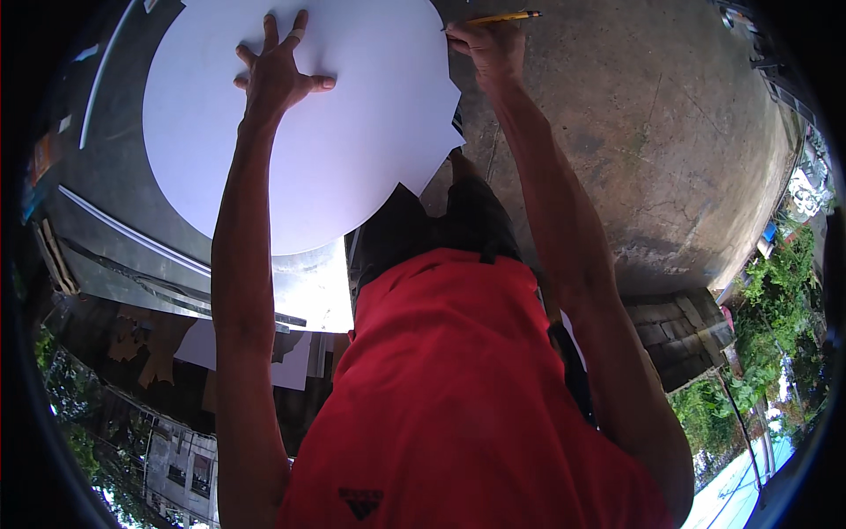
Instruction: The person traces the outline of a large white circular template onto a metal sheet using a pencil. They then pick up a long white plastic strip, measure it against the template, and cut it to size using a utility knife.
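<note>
A large white sheet (pixel 370 132) lies on the grey work table (pixel 115 172). Its left and lower edges curve round, while the right edge has angular, jagged points. On its upper part my left hand (pixel 275 75) rests flat, fingers spread, holding nothing. At the sheet's upper right edge my right hand (pixel 492 55) is closed around a slim yellow cutter knife (pixel 509 16) with a dark end. The cutter's other end points left to the sheet's edge; whether it touches the sheet is too small to tell.
Long pale strips (pixel 132 229) lie at the table's left. Below the table are brown cardboard scraps (pixel 159 357) and white sheet pieces (pixel 286 366). Concrete floor (pixel 670 159) spreads to the right, with a low block structure (pixel 674 331) and green plants (pixel 775 286) beyond.
</note>
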`<state>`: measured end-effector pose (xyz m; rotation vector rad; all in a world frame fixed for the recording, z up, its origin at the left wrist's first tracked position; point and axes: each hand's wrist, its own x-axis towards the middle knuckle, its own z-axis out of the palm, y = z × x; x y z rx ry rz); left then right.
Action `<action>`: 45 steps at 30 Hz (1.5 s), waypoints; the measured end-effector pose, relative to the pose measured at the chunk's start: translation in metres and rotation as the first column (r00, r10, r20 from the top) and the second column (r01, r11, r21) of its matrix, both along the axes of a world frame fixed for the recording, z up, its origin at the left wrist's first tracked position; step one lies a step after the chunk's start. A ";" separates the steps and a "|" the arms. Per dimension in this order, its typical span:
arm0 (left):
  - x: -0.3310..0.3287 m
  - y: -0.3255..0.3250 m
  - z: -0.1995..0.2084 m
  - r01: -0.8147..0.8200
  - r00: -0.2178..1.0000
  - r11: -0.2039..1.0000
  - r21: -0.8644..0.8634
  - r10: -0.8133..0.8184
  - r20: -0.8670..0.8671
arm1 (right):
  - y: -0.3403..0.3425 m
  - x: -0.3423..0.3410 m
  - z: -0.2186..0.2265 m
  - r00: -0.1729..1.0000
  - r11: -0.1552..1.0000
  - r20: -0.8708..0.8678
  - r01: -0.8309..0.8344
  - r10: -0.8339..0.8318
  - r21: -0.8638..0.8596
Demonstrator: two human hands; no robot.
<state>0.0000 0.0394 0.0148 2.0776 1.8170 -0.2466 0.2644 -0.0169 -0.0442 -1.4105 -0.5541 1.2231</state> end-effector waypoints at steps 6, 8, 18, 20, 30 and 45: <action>-0.017 -0.002 -0.031 0.039 0.998 0.989 0.145 -0.046 0.043 | -0.008 -0.004 0.001 1.000 1.000 -0.010 0.024 -0.024 0.006; -0.016 -0.003 -0.031 0.042 0.998 0.989 0.142 -0.049 0.047 | -0.011 -0.003 0.000 1.000 1.000 -0.014 0.023 -0.023 -0.003; -0.017 -0.002 -0.030 0.043 0.998 0.988 0.147 -0.049 0.041 | -0.023 -0.006 -0.004 0.997 0.998 -0.047 0.055 -0.054 0.019; -0.017 -0.002 -0.030 0.046 0.998 0.989 0.140 -0.052 0.043 | -0.026 -0.007 -0.003 0.998 0.998 -0.040 0.056 -0.055 0.027; -0.017 -0.003 -0.030 0.046 0.999 0.990 0.136 -0.048 0.011 | -0.038 -0.011 0.001 0.997 0.998 -0.046 0.065 -0.065 -0.002; -0.020 -0.001 -0.039 0.083 0.996 0.982 0.169 -0.075 -0.053 | -0.050 -0.006 -0.023 0.988 0.998 0.157 0.017 -0.008 -0.061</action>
